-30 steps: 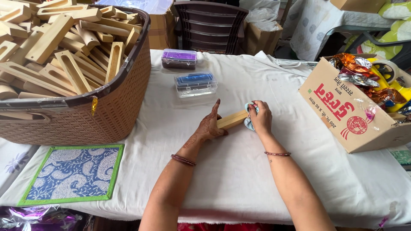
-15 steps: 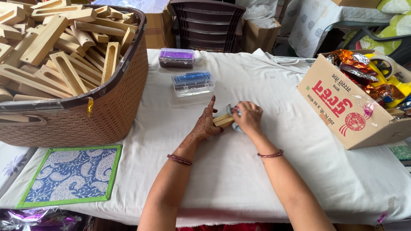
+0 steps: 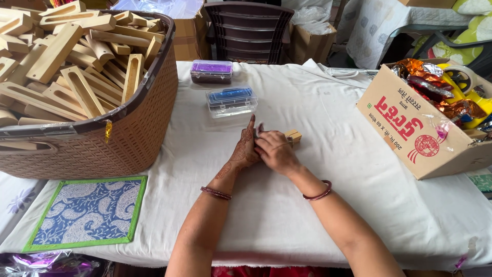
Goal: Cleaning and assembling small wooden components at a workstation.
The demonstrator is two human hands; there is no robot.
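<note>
Both my hands meet at the middle of the white-clothed table (image 3: 307,205). My left hand (image 3: 245,150) stands on its edge with fingers pointing up, pressed against a small wooden block (image 3: 293,136). My right hand (image 3: 277,151) lies over that block and grips it; only the block's right end shows past my fingers. A small bluish-white thing seen between my fingers earlier is hidden now.
A big brown woven basket (image 3: 128,133) heaped with slotted wooden pieces (image 3: 77,77) fills the left. Two clear plastic boxes, one with blue contents (image 3: 231,100), one purple (image 3: 211,70), lie behind my hands. An open cardboard carton (image 3: 410,128) of shiny packets sits right. A blue patterned mat (image 3: 87,210) lies front left.
Both hands slid left along the table with the wooden block. My right hand has closed over it, so less of the block shows.
</note>
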